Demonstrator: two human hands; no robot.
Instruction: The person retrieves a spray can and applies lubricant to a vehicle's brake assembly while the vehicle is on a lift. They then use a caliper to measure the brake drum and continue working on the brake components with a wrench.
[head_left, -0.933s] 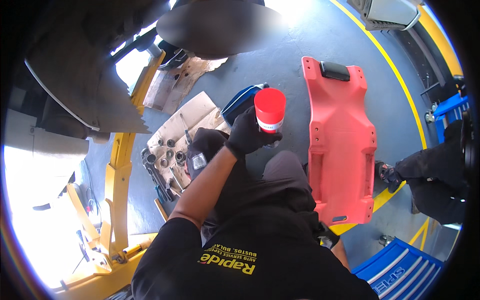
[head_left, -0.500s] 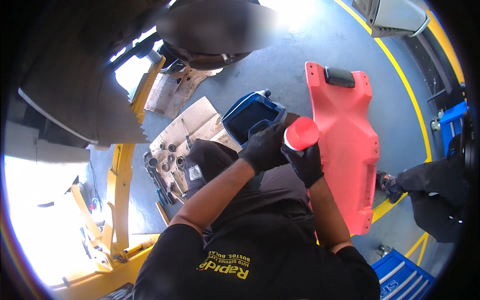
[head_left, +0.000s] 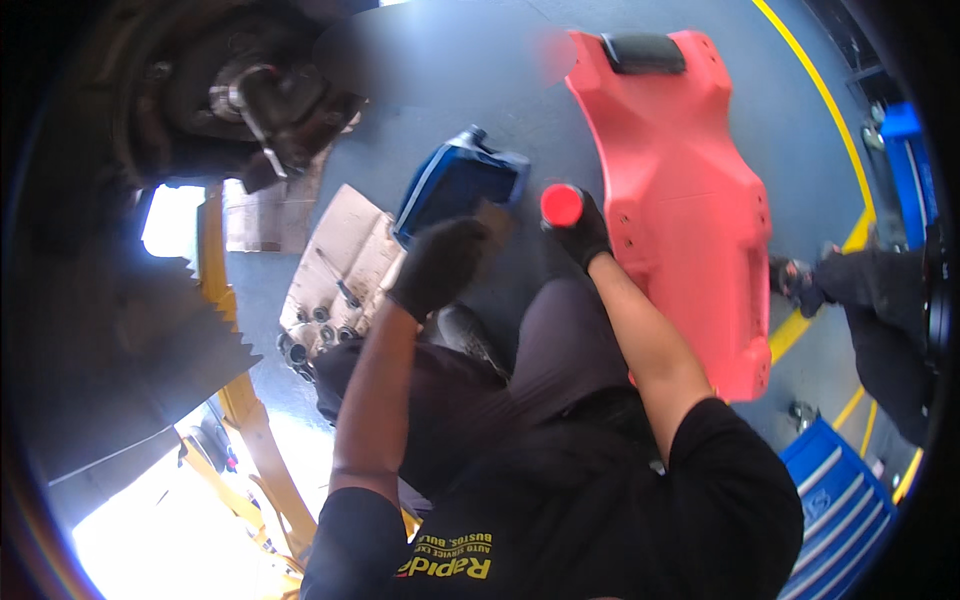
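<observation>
My right hand (head_left: pixel 584 240), in a black glove, is wrapped round a can with a red cap (head_left: pixel 562 205), seen almost straight from above. The cap hides most of the can's body. My left hand (head_left: pixel 440 265), also black-gloved, is closed over the near edge of a blue tray-like container (head_left: pixel 415 195) on the floor. A blurred brownish thing (head_left: pixel 492 232) shows at its fingertips; its kind is not clear. The two hands are apart, the left one over my left knee and the right one nearer the creeper.
A red mechanic's creeper (head_left: pixel 690 210) with a black headrest lies at right. Cardboard (head_left: pixel 335 235) at left bears a screwdriver and sockets. Vehicle parts (head_left: pixel 260 100) hang at upper left above a yellow stand (head_left: pixel 212 250). A person's legs (head_left: pixel 870 300) and a blue tool cabinet (head_left: pixel 835 500) are at right.
My hands have come apart: the left moved left toward the blue container, the right kept the red-capped can and turned it more upright. The view has shifted, bringing vehicle parts in at upper left.
</observation>
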